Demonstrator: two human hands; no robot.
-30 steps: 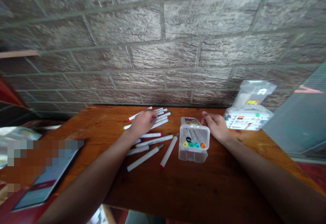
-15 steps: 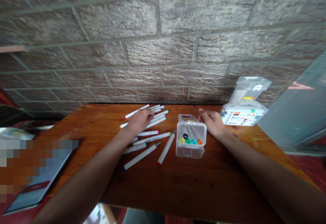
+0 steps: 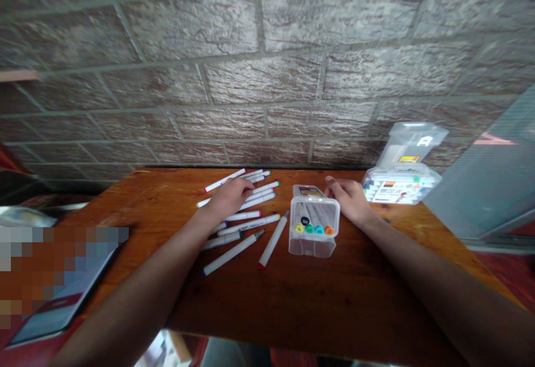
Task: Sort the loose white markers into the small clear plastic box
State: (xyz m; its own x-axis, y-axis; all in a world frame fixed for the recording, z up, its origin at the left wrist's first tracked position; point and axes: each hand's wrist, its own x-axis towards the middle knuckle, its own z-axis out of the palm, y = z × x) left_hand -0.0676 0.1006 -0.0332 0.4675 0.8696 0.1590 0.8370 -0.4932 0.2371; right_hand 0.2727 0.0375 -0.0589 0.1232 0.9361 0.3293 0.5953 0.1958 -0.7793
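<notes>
My left hand (image 3: 230, 195) lies among several white markers (image 3: 251, 225) with coloured ends, its fingers curled downward. What is under those fingers, if anything, is hidden. Beside the clear plastic box (image 3: 312, 247) rests my right hand (image 3: 350, 200), closed, thumb uppermost, with nothing showing in it. Inside that box stand several markers (image 3: 314, 215), their round ends yellow, green, blue, orange and black. Between the loose pile and the box lies a single red-ended marker (image 3: 273, 241) at a slant, and a blue-ended marker (image 3: 232, 254) lies nearest to me.
A second clear case (image 3: 401, 183) with a label stands at the right back of the wooden table (image 3: 317, 306), its lid upright. A brick wall (image 3: 267, 77) rises behind the table. At the left edge lies a tablet-like screen (image 3: 62, 306), partly pixelated.
Both hands, the markers and the box keep their places. Only the camera view has shifted very slightly.
</notes>
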